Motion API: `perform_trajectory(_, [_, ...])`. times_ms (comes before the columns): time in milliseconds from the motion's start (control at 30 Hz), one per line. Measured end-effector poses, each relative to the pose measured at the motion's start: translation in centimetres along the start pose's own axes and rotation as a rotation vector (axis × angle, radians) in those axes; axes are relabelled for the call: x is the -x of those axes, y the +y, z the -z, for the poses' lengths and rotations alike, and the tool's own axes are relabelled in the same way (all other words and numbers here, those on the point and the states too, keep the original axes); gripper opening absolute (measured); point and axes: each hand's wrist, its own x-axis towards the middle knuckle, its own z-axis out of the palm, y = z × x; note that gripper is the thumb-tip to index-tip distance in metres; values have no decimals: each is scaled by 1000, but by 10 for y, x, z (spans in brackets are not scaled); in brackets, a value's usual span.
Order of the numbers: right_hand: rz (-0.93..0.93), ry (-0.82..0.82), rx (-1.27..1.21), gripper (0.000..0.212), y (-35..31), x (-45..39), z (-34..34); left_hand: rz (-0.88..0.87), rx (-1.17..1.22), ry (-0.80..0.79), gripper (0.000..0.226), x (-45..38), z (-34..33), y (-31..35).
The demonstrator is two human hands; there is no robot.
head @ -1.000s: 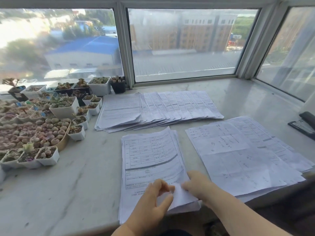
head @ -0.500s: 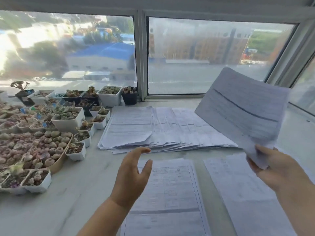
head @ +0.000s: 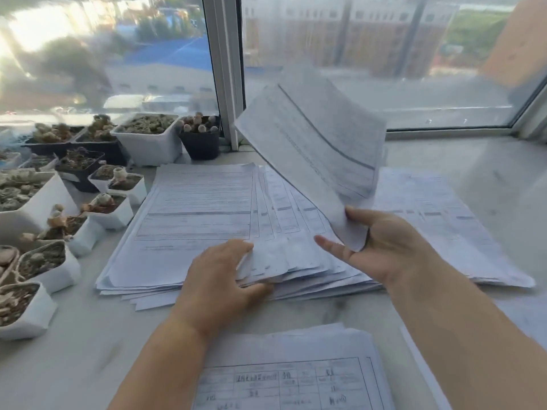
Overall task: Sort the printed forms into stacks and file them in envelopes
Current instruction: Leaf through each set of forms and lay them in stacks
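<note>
Right hand (head: 381, 247) held a single printed form (head: 313, 143) by its near corner, thumb on top and fingers underneath, the sheet raised and tilted above the fanned stack (head: 236, 220) at the back of the counter (head: 74, 335). Left hand (head: 219, 276) lay on the near edge of that fan, fingers curled round the edges of several sheets and lifting them slightly apart; thumb beneath, at the counter side.

Judgement on the step: the sheet appeared bound for a slot in the fan. To do it well, the left hand would keep the gap open at the right layer while the right fed the sheet in flat, near edge first, so the overlap stayed even and no neighbour slid out. A one-corner grip lets paper droop and curl, so a slow approach would help.

Counts: two hands; one loose sheet in the air; one fanned stack, sheet count not readable; one near stack (head: 296, 377) at the bottom edge; more papers (head: 438, 220) to the right, count unclear. Plant pots (head: 148, 140) on the left: about ten visible, some cut off. No envelopes in view.
</note>
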Motion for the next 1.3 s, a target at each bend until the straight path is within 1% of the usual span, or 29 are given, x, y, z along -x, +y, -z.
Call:
perform_trajectory(133, [-39,39,168,10,9,-31,-5,-35,24,92,62,-2,-5,-9])
perform_trajectory(267, [-49,44,259,21,5,-42,-1,-2,36,62,52,-3,-4,-9])
perform_trajectory(367, [-70,30,295,21,3,-44,3,4,52,91,33,-2,-5,-11])
perform_trajectory(433, [-101,6,310,19,6,-45,1,34,103,160,11,-1,-4,-7])
perform_trajectory(467, [-115,-4,313,17,8,-46,-1,72,126,212,9,-1,-5,-5])
perform_trajectory(533, [-137,-26,312,12,12,-47,-6,151,164,291,18,-2,-7,-4])
perform_trajectory(567, [-149,-47,306,12,14,-48,-9,160,184,292,22,-2,-7,-5])
perform_trajectory(633, [-176,-100,274,14,17,-50,-18,146,168,188,33,-2,-5,-4])
perform_trajectory(700, [-186,-133,243,14,20,-53,-29,108,47,80,56,-2,-5,-4])
perform_trajectory(767, [-173,-162,234,12,23,-56,-43,73,-28,69,67,-2,-7,-3])
perform_trajectory(833, [-138,-186,227,13,24,-57,-56,69,-21,91,64,-2,-7,-3])
perform_trajectory(967, [-96,-197,221,21,27,-56,-71,74,-3,77,59,0,-5,-2])
perform_trajectory(1033, [-92,-183,234,24,27,-53,-72,109,12,58,58,1,-4,1])
perform_trajectory(1100, [-86,-158,248,26,28,-51,-72,132,44,81,49,1,-4,0])
perform_trajectory(1167, [-70,-114,258,23,29,-48,-70,108,34,107,41,1,-5,-4])
perform_trajectory(1233, [-28,-30,265,16,25,-45,-65,110,71,173,37,0,-6,-7])
perform_trajectory(1300, [47,78,307,15,13,-40,-54,227,246,347,21,0,-3,-10])
